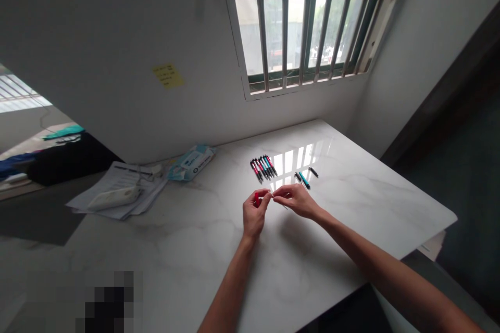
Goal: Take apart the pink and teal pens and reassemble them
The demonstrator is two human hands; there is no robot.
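My left hand (254, 214) is closed around a red pen barrel (257, 199), held just above the white marble table (187, 239). My right hand (295, 199) pinches a thin pale pen refill (278, 201), its tip pointing toward the red barrel. Behind my hands lies a row of several red, teal and black pens (263, 167). To their right lie a teal pen part (304, 179) and a short black piece (313, 171).
A blue wipes packet (191, 162) lies at the back left of the table. Further left, a white remote-like object (114, 198) rests on papers (117, 187). A yellow sticky note (168, 75) hangs on the wall. A barred window (304, 21) is behind. The table's right edge drops off.
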